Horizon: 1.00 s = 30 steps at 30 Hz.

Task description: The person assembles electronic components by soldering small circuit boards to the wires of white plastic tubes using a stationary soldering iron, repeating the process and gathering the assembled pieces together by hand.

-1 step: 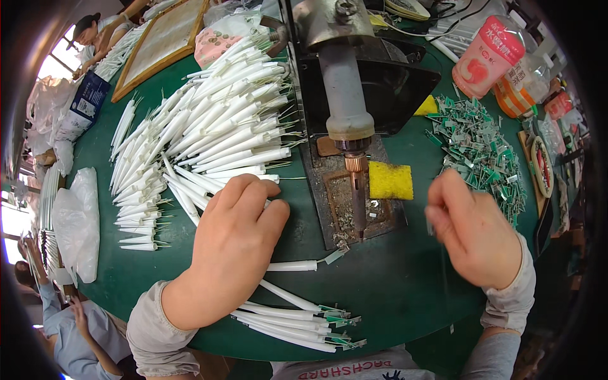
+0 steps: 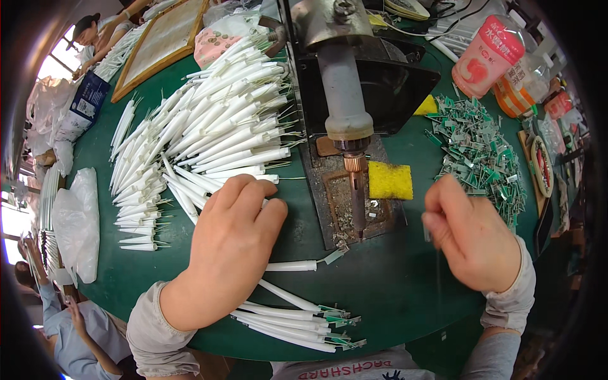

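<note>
Left hand [image 2: 231, 244]: I see it lying palm down on the green counter [image 2: 392, 285], its fingers [image 2: 253, 193] curled over the near edge of the big pile of white tubes [image 2: 209, 136]. I cannot tell whether they grip one.
Right hand [image 2: 472, 234]: it hangs over the counter to the right of the iron, fingers [image 2: 437, 218] pinched narrow around something small and thin; I cannot tell what it is.
Loose tube [image 2: 294, 266]: one white tube with a small green board at its tip lies alone on the counter, just right of my left hand and just in front of the metal plate.
Finished bundle [image 2: 294, 320]: several white tubes with green boards at their ends lie together at the near edge of the counter, between my forearms.
Soldering iron [image 2: 354, 183]: fixed upright in a stand, its copper tip pointing down at a dirty metal plate [image 2: 345, 209].
Sponge [image 2: 389, 180]: yellow, touching the plate's right side.
Green boards [image 2: 481, 152]: a loose heap of small circuit boards, just beyond my right hand.
Pink bottle [image 2: 487, 57]: stands at the far right of the counter.
Plastic bags [image 2: 79, 221]: clear, at the left rim.
</note>
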### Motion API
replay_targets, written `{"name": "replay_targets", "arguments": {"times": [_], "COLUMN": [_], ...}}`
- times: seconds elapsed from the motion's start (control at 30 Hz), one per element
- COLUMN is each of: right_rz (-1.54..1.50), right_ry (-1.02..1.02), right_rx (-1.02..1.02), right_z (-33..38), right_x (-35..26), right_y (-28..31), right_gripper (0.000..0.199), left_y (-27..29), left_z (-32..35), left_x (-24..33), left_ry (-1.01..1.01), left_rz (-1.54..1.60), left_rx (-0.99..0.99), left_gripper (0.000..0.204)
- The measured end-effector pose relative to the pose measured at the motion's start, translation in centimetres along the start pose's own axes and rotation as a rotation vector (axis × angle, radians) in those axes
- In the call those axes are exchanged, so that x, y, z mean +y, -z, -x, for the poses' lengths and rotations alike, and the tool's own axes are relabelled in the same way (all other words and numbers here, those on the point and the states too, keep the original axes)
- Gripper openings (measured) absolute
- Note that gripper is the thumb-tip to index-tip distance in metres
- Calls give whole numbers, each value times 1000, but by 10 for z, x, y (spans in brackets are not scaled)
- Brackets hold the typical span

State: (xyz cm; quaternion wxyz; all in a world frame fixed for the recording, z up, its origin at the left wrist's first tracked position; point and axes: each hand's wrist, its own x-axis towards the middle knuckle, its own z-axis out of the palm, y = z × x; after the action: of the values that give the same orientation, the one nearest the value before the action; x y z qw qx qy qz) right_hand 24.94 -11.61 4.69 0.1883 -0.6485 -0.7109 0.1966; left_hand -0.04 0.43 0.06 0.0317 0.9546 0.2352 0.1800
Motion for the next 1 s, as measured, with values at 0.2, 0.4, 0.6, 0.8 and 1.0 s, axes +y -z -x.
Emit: {"name": "replay_targets", "arguments": {"times": [0.2,0.4,0.6,0.8,1.0], "right_rz": [-271,-557,-571,-1060,-934], "right_ry": [-49,-113,-11,-226,-57], "right_rx": [-281,-483,-504,-564,-496], "right_z": [3,-4,-5,0,-1], "right_x": [-4,-8,-7,-3,-6], "right_y": [-1,-13,-16,-38,-38], "right_gripper": [10,14,18,15,12], "left_y": [3,-4,12,18,14], "left_z": [-4,-1,-5,6,17], "left_x": [0,-1,32,49,51], "left_ry": [37,-19,-300,-540,-453], "left_rz": [-111,-75,173,-22,122], "left_rx": [-74,-9,117,224,182], "left_gripper": [24,23,21,12,16]}}
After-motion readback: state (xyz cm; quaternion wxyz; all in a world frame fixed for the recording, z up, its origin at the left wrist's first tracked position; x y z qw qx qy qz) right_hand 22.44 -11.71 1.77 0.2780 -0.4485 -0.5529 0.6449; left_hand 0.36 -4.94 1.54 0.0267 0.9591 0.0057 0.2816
